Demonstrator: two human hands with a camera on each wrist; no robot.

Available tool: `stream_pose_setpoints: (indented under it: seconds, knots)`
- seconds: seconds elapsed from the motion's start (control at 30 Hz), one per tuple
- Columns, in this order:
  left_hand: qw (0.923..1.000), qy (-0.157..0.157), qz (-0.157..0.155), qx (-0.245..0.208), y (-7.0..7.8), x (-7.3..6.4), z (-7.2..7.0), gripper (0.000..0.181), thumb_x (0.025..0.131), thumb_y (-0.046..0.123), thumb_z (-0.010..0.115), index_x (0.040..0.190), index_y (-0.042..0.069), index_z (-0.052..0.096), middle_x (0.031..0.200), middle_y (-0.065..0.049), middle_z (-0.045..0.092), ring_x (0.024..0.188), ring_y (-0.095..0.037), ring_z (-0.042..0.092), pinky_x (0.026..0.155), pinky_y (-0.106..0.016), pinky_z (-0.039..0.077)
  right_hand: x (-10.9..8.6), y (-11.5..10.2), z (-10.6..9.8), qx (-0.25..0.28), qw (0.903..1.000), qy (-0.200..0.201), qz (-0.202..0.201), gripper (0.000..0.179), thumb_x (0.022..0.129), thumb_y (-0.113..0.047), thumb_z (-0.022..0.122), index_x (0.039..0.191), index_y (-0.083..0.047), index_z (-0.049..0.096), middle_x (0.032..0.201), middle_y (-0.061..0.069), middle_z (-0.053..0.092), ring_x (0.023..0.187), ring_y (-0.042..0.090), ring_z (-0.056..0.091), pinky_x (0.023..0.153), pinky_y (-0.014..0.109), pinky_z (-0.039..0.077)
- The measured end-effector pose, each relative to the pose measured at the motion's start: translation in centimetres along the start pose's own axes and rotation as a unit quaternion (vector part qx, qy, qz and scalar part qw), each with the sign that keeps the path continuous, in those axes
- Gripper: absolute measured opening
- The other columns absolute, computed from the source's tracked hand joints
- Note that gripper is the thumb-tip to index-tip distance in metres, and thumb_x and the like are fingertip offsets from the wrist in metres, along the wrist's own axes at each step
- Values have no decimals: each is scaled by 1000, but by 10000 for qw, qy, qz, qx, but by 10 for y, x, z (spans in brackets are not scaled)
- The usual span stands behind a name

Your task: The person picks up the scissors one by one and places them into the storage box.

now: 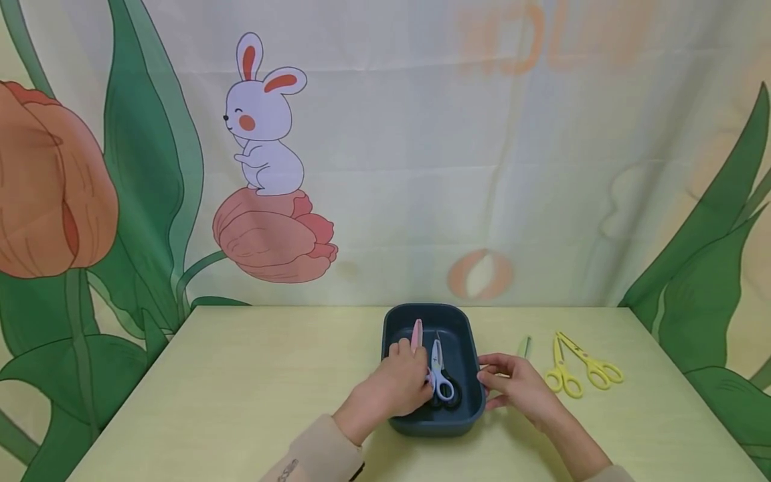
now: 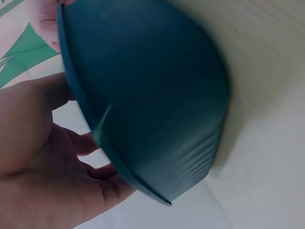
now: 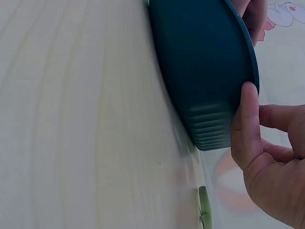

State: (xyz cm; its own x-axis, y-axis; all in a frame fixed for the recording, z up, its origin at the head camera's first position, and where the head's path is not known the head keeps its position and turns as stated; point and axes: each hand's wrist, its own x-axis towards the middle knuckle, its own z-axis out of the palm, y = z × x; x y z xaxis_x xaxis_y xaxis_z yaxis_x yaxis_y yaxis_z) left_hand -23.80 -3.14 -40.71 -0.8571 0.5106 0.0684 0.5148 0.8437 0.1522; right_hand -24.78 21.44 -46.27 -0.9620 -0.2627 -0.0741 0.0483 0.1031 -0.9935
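Observation:
A dark blue-green plastic box [image 1: 435, 428] stands on the table in front of me. My left hand [image 1: 400, 378] reaches into its left side and grips pink scissors [image 1: 417, 333], whose blade end points away past my fingers; their handle is mostly hidden. Beside them in the box lie pale blue scissors [image 1: 438, 365] and a black-handled pair [image 1: 453, 396] partly under these. My right hand [image 1: 519, 385] holds the box's right rim, one finger against the outer wall [image 3: 209, 76] and other fingers at the rim's edge. In the left wrist view the box wall [image 2: 152, 86] hides the left fingertips.
Right of the box lie two pairs of yellow scissors [image 1: 560, 375] [image 1: 593, 368], close together. A green item [image 1: 525, 346] shows behind my right hand. A printed cloth with a rabbit [image 1: 265, 127] hangs behind the pale wooden table [image 1: 271, 375].

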Motion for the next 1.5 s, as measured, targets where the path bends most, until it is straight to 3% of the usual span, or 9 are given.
stream_pose_setpoints:
  seconds: [0.23,0.5,0.67,0.87,1.1,1.3,1.4,1.5]
  knots:
    - [9984,-498,-251,-29,1,8,9,40,97,26,69,119,-6,57,101,-17,48,94,-27,44,74,-35,49,0,1,1,7,10000,-5,-19,47,103,-4,61,139,19,44,103,14,58,79,19,63,64,37,61]
    - [9958,-808,-360,215,1,14,17,41,97,28,70,118,-5,58,104,-18,49,98,-29,46,85,-38,49,0,0,0,2,10000,0,-45,47,103,-5,60,139,19,44,103,14,58,79,19,64,64,37,61]
    - [9958,-821,-386,135,2,13,17,45,96,30,71,122,-4,58,110,-22,51,102,-32,49,90,-41,50,0,0,1,5,10000,-4,-72,47,103,-4,60,139,20,44,103,14,59,79,19,63,64,36,61]
    - [9955,-827,-453,-91,1,13,17,32,97,29,70,113,2,61,113,-23,53,105,-33,51,90,-45,51,-1,0,1,-29,10000,11,-57,46,103,-4,60,139,20,44,102,14,59,79,19,63,64,37,61]
    - [9938,-987,-477,-182,-3,12,17,30,97,32,71,112,8,62,131,-26,53,119,-37,51,99,-49,50,-1,0,1,-21,10000,-9,-75,47,103,-4,60,139,20,44,102,14,59,80,19,64,64,37,61]
    - [9936,-1051,-401,-86,-4,11,16,43,97,34,70,128,5,63,150,-29,44,134,-40,45,107,-49,46,-1,1,1,-24,10000,13,-44,47,103,-4,60,139,20,44,102,14,59,79,19,64,65,37,61]
    - [9949,-960,-273,-116,-7,10,15,43,98,35,69,129,6,64,155,-29,39,140,-43,40,108,-49,44,0,1,1,-30,10000,35,-10,46,103,-4,59,140,19,44,103,16,59,79,19,63,65,37,61]
    - [9972,-686,-82,-271,-13,7,12,37,100,33,67,126,6,65,151,-27,45,136,-39,45,107,-47,46,0,0,1,-30,10000,47,4,46,103,-3,59,140,19,44,104,16,59,80,19,63,65,37,61]
